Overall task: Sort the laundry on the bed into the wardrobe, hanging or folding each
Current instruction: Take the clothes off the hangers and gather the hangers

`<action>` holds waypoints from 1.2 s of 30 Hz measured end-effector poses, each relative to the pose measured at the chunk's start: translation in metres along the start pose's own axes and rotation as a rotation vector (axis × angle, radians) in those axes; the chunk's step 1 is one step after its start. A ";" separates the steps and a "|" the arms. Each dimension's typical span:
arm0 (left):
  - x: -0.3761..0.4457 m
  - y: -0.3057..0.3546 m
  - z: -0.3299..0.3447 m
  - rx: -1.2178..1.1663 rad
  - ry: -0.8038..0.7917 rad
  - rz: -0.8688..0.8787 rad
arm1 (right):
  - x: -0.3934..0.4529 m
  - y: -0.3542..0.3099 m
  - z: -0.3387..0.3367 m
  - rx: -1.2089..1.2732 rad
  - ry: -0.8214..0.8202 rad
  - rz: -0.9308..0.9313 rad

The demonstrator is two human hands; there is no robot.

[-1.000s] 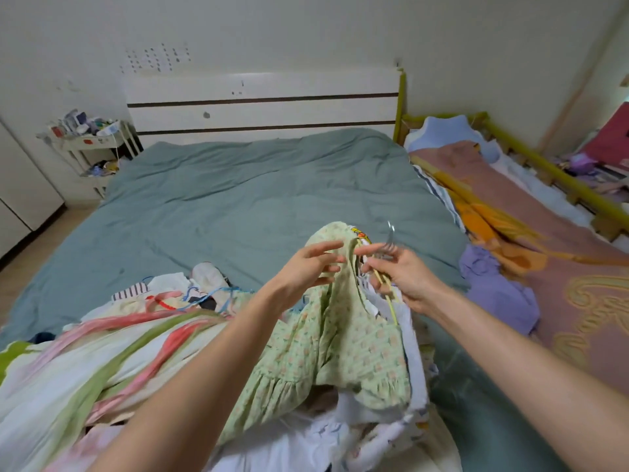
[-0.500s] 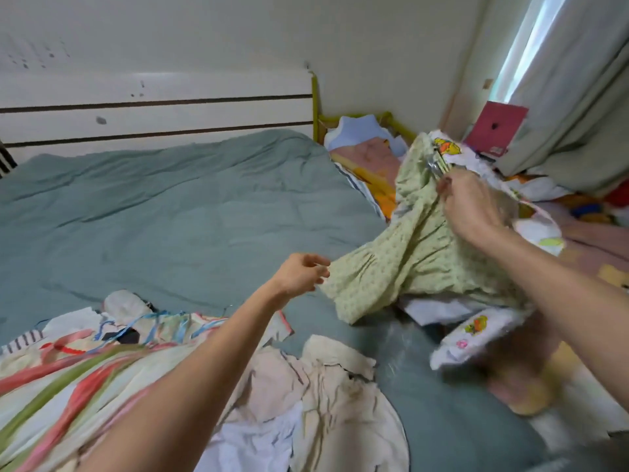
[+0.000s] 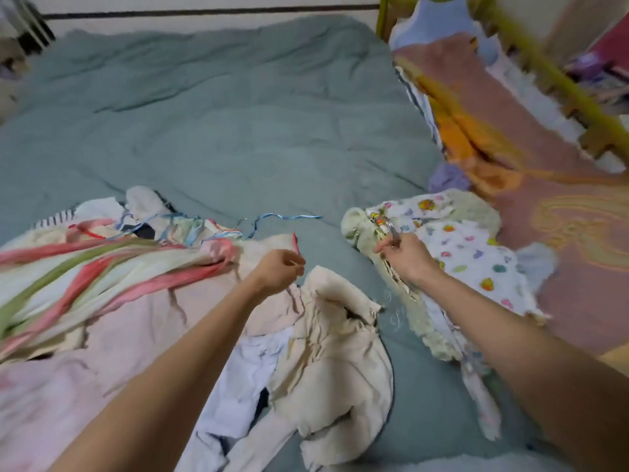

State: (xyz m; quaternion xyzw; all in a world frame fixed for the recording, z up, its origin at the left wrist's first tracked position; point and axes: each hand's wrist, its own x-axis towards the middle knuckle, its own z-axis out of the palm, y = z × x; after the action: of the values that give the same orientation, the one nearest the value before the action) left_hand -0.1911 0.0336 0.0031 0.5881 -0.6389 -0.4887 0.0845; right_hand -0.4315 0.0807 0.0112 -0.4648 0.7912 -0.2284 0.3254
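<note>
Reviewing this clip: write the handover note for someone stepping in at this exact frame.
Right hand grips the metal hanger hooks of a bundle: green floral dress and white printed garment, lying on the bed's right side.
Left hand is loosely curled over the striped cloth; whether it pinches anything is unclear.
Done: nothing visibly put away.
Left: the cream garment, white piece, pink sheet, all still on the teal duvet.
</note>
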 end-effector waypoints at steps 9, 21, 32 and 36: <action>-0.013 -0.068 0.007 0.098 0.086 -0.130 | 0.014 0.000 0.068 0.071 -0.214 -0.077; 0.036 -0.129 -0.093 0.220 0.323 -0.140 | 0.053 -0.090 0.131 0.249 -0.183 0.023; 0.125 -0.212 -0.157 0.848 0.223 -0.169 | 0.099 -0.144 0.219 0.279 -0.175 0.154; 0.137 -0.208 -0.169 0.894 0.015 -0.184 | 0.117 -0.152 0.233 0.336 -0.169 0.215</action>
State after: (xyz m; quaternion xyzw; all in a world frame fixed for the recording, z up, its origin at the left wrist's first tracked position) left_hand 0.0229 -0.1336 -0.1255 0.6247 -0.7316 -0.1662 -0.2166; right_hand -0.2146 -0.1074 -0.0829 -0.3344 0.7570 -0.2814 0.4858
